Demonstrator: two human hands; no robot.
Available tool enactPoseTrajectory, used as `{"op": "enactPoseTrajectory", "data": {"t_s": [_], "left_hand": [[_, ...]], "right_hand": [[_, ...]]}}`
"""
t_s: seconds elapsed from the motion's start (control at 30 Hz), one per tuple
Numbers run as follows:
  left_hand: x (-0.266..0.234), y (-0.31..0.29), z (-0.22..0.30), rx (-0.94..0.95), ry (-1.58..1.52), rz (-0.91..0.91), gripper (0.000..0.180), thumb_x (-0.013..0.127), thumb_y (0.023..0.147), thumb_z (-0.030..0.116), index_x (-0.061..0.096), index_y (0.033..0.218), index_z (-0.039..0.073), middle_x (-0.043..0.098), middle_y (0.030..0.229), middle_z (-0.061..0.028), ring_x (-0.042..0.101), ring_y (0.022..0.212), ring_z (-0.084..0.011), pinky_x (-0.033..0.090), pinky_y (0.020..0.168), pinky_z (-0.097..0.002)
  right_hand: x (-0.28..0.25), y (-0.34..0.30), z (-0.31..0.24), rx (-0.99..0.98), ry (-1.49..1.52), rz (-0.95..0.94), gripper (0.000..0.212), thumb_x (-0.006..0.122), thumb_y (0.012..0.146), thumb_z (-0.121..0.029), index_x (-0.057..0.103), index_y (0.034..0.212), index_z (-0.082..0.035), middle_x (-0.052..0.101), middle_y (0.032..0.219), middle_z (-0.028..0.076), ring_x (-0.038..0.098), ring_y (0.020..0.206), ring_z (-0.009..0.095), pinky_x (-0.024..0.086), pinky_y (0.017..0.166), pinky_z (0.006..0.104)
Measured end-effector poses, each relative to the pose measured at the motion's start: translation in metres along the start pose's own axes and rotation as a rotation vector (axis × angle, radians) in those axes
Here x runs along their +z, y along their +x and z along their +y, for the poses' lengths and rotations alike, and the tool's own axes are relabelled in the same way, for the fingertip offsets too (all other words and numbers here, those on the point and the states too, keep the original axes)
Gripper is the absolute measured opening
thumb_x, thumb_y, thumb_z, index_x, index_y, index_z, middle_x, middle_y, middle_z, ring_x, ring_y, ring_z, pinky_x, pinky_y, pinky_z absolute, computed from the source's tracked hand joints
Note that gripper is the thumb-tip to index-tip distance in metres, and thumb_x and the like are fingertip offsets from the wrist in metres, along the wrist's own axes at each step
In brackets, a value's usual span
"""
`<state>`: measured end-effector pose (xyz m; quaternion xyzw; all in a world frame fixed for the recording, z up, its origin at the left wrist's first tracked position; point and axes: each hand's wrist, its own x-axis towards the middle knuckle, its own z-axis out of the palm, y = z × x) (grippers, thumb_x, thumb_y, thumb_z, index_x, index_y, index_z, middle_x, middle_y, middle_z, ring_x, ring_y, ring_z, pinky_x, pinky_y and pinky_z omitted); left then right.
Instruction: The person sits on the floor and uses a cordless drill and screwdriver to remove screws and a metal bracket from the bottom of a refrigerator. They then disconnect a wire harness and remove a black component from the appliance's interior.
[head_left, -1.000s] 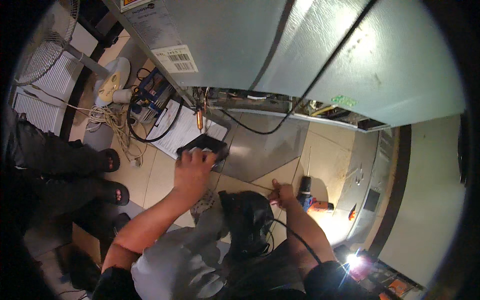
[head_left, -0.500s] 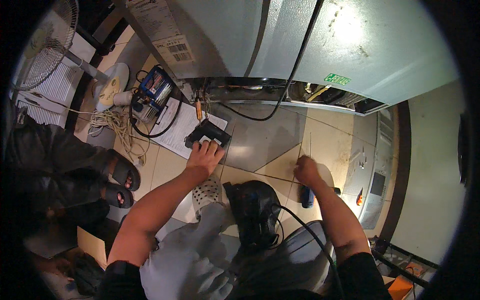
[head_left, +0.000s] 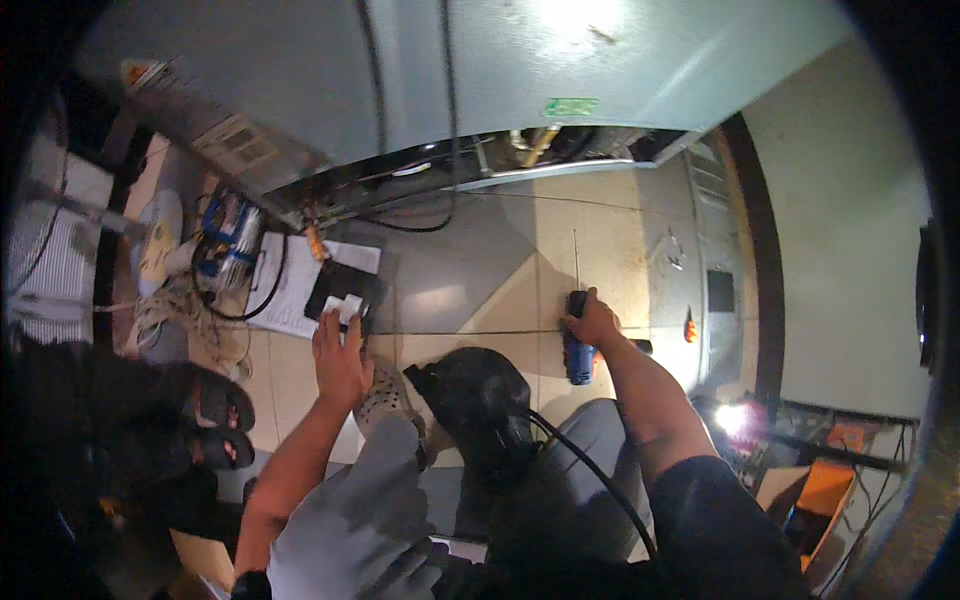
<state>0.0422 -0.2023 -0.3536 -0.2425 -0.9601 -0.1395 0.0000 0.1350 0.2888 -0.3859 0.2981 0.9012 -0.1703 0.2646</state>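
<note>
My left hand (head_left: 343, 362) has its fingers on the near end of a black boxy device (head_left: 342, 284). A small white piece (head_left: 346, 305) sits on that device by my fingertips. The device lies over the right part of a clipboard with papers (head_left: 286, 268) on the floor. My right hand (head_left: 596, 322) is closed round a blue and black drill (head_left: 578, 363) lying on the tiles, its long thin bit pointing away from me. Between my knees rests a black bag-like thing (head_left: 478, 400) with a black cable coming off it.
A large grey appliance (head_left: 480, 90) stands ahead, its lower opening showing pipes. Left of the clipboard are a blue pump-like unit (head_left: 232, 232) with a black hose, a fan and coiled cord. A person's sandalled feet (head_left: 222, 410) are at left. A long panel (head_left: 718, 270) lies at right.
The view has swung, so the scene sits further left. My right hand now wraps the drill's body, more of which shows. My left hand stays at the black device, with its fingers straighter.
</note>
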Motion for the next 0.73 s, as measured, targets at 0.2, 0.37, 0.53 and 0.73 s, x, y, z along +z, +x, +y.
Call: {"op": "enactPoseTrajectory", "data": {"t_s": [0.2,0.37,0.53,0.73], "left_hand": [[0.032,-0.065,0.003,0.066,-0.331,-0.034,0.062,0.071,0.073,0.016,0.055,0.130,-0.002,0.045,0.141,-0.0317,0.043,0.132,-0.0512,0.039,0.109,-0.0569],[0.042,-0.052,0.003,0.057,-0.307,-0.156,0.057,0.068,0.073,0.017,0.055,0.126,-0.001,0.049,0.134,-0.0313,0.049,0.124,-0.0507,0.043,0.103,-0.0553],[0.038,-0.052,0.002,0.076,-0.254,-0.126,0.060,0.068,0.070,0.017,0.054,0.126,0.001,0.051,0.130,-0.0298,0.051,0.117,-0.0489,0.045,0.099,-0.0547],[0.056,-0.052,-0.011,0.012,-0.328,-0.137,0.064,0.073,0.066,0.023,0.055,0.125,0.003,0.052,0.130,-0.0268,0.051,0.121,-0.0481,0.042,0.105,-0.0541]], "right_hand": [[0.004,-0.013,0.055,0.336,0.395,0.098,0.085,0.075,0.077,-0.045,0.040,0.136,0.006,0.064,0.120,0.032,0.066,0.112,0.043,0.054,0.095,0.0484],[0.054,-0.068,0.102,0.352,0.461,0.076,0.095,0.069,0.077,-0.051,0.032,0.143,0.007,0.057,0.130,0.036,0.060,0.121,0.045,0.051,0.099,0.0490],[0.084,-0.096,0.124,0.294,0.255,-0.151,0.113,0.075,0.069,-0.055,0.025,0.153,0.003,0.061,0.128,0.033,0.063,0.118,0.044,0.051,0.099,0.0489],[0.026,-0.094,0.093,0.289,0.153,-0.362,0.122,0.076,0.071,-0.050,0.012,0.157,0.008,0.055,0.138,0.034,0.060,0.127,0.040,0.048,0.106,0.0433]]}}
